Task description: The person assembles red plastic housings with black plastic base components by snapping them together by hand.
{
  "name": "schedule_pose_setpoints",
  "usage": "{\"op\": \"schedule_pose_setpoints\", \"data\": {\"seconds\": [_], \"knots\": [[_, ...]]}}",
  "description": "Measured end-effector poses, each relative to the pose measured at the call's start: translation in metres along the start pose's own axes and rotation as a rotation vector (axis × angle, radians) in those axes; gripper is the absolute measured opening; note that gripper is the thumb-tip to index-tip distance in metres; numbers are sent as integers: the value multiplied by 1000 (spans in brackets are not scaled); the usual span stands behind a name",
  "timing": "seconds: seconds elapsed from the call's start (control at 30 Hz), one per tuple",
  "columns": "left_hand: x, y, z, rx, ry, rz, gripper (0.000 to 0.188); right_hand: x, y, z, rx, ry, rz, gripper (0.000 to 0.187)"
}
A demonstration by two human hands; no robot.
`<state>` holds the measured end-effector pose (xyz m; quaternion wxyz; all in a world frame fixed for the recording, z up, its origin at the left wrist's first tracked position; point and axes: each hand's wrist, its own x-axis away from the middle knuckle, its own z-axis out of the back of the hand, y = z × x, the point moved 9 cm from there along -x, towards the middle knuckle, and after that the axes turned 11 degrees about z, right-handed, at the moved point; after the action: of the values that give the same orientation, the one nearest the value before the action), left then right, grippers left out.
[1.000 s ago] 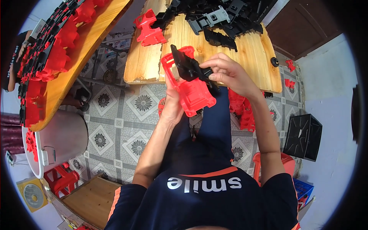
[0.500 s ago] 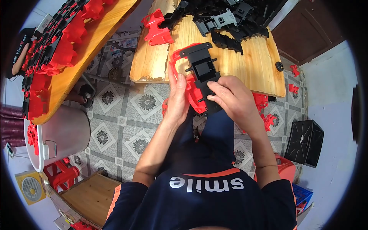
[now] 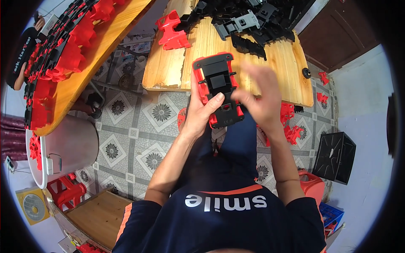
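Note:
A black plastic part (image 3: 218, 80) with a raised square block lies seated in a red plastic shell (image 3: 203, 89), whose edges show around it. My left hand (image 3: 200, 111) grips the two together from the left, its thumb pressing on the black face. On the other side, my right hand (image 3: 263, 99) is open and blurred, fingers spread. Its thumb is close to the black part's right edge; whether they touch I cannot tell. Beyond, on the wooden table (image 3: 168, 76), lie another red shell (image 3: 174, 31), a grey plastic part (image 3: 238, 24) and a pile of black parts (image 3: 270, 31).
At left, a long wooden board (image 3: 90, 65) carries rows of red and black pieces; a person (image 3: 23, 57) is behind it. A large white bin (image 3: 71, 145) stands below. On the right are a black crate (image 3: 336, 157) and red pieces (image 3: 292, 134) on the tiled floor.
The black part, tilted and offset from the red shell before, now sits inside it. My right hand has let go and moved up and right; my left thumb has come over the black face.

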<state>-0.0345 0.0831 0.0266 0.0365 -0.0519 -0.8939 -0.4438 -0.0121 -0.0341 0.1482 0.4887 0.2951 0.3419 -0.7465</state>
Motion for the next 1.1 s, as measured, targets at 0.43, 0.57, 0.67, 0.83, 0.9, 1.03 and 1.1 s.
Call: {"op": "schedule_pose_setpoints", "data": {"seconds": [0.43,0.57,0.67,0.83,0.9,1.03,1.1], "knots": [[99,88,28,-901,274,-519,126,-46,-38,-71,-845,203,-178,60],[162,111,44,-923,510,-783,114,-70,-92,-118,-1195,-34,-33,79],[203,124,50,-989,692,-967,106,-84,-126,-139,-1296,-85,140,70],[316,179,116,-1104,1407,-965,95,-99,-196,-188,-1267,-351,24,111],[401,222,189,-217,1351,-1158,87,-92,-197,-205,-1463,-384,80,98],[673,265,300,22,2084,-1531,80,-50,-176,-218,-1280,-707,-14,62],[770,258,324,336,2180,-1646,97,-23,-160,-221,-1181,-801,-30,40]]}}
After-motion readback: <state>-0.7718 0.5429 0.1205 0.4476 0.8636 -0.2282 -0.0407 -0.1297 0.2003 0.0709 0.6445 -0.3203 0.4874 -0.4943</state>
